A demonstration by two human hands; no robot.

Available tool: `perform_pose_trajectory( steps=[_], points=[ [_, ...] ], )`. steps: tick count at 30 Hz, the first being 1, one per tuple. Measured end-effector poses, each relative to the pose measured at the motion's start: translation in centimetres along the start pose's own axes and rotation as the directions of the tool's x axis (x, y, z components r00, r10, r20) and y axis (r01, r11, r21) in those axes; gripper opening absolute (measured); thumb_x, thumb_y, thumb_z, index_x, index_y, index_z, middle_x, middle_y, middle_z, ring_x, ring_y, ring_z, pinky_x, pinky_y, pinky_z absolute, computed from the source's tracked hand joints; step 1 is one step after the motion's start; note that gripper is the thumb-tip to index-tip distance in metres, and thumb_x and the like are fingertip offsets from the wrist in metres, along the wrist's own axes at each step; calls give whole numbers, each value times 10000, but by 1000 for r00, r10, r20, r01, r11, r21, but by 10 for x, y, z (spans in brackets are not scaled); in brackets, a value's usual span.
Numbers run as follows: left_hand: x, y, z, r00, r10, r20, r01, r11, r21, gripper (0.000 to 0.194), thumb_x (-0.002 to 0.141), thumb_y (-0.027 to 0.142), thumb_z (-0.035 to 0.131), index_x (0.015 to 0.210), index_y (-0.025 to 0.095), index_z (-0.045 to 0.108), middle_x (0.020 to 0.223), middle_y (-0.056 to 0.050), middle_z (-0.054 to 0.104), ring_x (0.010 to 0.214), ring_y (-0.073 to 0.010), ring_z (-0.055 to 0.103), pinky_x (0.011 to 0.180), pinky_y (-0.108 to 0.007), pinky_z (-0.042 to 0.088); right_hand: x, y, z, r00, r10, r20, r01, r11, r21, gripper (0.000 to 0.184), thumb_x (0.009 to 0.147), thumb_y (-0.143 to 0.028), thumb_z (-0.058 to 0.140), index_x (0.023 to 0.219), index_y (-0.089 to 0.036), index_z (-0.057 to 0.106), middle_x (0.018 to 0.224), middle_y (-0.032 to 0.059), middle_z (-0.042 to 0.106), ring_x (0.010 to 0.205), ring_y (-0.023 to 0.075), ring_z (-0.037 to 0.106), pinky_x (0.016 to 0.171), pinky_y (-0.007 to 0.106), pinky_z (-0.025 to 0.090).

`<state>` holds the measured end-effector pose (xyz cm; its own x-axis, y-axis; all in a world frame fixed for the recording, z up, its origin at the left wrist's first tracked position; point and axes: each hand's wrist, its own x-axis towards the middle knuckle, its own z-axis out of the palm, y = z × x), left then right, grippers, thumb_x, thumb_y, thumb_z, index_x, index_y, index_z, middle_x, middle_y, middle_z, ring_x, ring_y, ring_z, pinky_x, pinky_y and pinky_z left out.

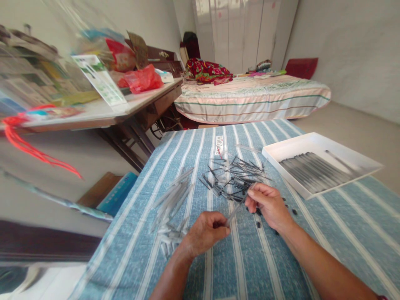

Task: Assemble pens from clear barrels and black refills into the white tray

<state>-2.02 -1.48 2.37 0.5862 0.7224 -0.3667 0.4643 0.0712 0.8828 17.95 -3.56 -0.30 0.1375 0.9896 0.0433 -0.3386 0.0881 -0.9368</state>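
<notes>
My left hand [204,232] and my right hand [268,205] are both closed in a pinch on one thin clear pen tube [236,207] that slants between them above a blue striped cloth [218,266]. Just beyond my right hand lies a loose heap of thin dark pen refills [233,177]. A pile of clear pen tubes [171,202] lies to the left of my left hand. Small black caps [259,225] are scattered on the cloth near my right wrist.
A white shallow box [312,143] holding a row of assembled pens [315,168] stands at the right of the table. A cluttered desk [103,110] with a red bag stands to the left. A bed [250,98] and a wardrobe stand behind.
</notes>
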Motion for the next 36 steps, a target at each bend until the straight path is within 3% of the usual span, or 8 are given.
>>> perform_pose_trajectory(
  steps=[7, 15, 24, 26, 28, 31, 33, 36],
  points=[
    [0, 2, 2, 998, 52, -40, -54, 998, -37, 145, 654, 241, 616, 601, 124, 550, 521, 59, 386, 515, -74, 325, 492, -214, 241, -7, 2, 7, 983, 52, 176, -32, 992, -119, 198, 757, -346, 634, 743, -153, 592, 523, -6, 626, 360, 82, 502, 376, 188, 382],
    [-1, -2, -3, 970, 200, -136, -225, 951, -211, 146, 686, 255, 653, 692, 110, 631, 635, 20, 469, 611, -97, 402, 564, -221, 301, 10, -10, -32, 1000, -15, 25, 26, 849, -527, 204, 746, -366, 594, 776, -165, 611, 449, -42, 546, 329, 71, 423, 354, 185, 320],
    [-2, -2, -2, 978, 163, -131, -193, 945, -263, 151, 696, 260, 657, 719, 111, 648, 645, 10, 519, 628, -100, 416, 587, -214, 309, 2, -2, -13, 961, 160, 224, 235, -53, -970, 186, 779, -307, 526, 727, -190, 661, 649, 64, 654, 654, 207, 613, 563, 267, 375],
    [-1, -2, -1, 984, 127, -123, -156, 950, -270, 169, 686, 271, 664, 715, 105, 649, 622, 14, 515, 611, -96, 406, 574, -212, 300, 1, -1, -10, 959, 184, 217, 240, -116, -964, 191, 784, -289, 515, 725, -180, 660, 663, 85, 660, 669, 223, 622, 571, 279, 379],
    [0, -2, 0, 987, 108, -117, -136, 954, -269, 181, 678, 279, 669, 707, 102, 646, 608, 19, 504, 598, -93, 398, 561, -210, 291, 2, 0, -12, 960, 159, 230, 234, -11, -972, 158, 769, -247, 523, 702, -175, 646, 639, 69, 651, 657, 210, 617, 568, 273, 379],
    [0, -2, 1, 991, 95, -91, -115, 963, -243, 180, 687, 283, 657, 696, 104, 637, 581, 31, 471, 567, -82, 372, 532, -206, 263, 5, -3, -17, 968, 109, 225, 150, 466, -872, 107, 755, -231, 539, 699, -169, 606, 581, 13, 620, 538, 143, 574, 504, 229, 373],
    [0, -2, 1, 993, 95, -65, -106, 971, -215, 174, 694, 281, 648, 686, 108, 630, 565, 39, 448, 548, -77, 354, 517, -208, 248, 5, -6, -17, 975, 106, 194, 39, 784, -620, 117, 769, -272, 547, 752, -163, 585, 590, -1, 627, 463, 111, 545, 454, 210, 377],
    [0, -2, 1, 995, 95, -33, -99, 979, -178, 185, 691, 292, 642, 681, 108, 623, 551, 44, 425, 538, -77, 339, 510, -215, 241, 2, -9, -13, 983, 78, 169, -37, 972, -231, 180, 783, -329, 572, 836, -157, 569, 679, 32, 678, 491, 123, 594, 455, 218, 418]
  ],
)
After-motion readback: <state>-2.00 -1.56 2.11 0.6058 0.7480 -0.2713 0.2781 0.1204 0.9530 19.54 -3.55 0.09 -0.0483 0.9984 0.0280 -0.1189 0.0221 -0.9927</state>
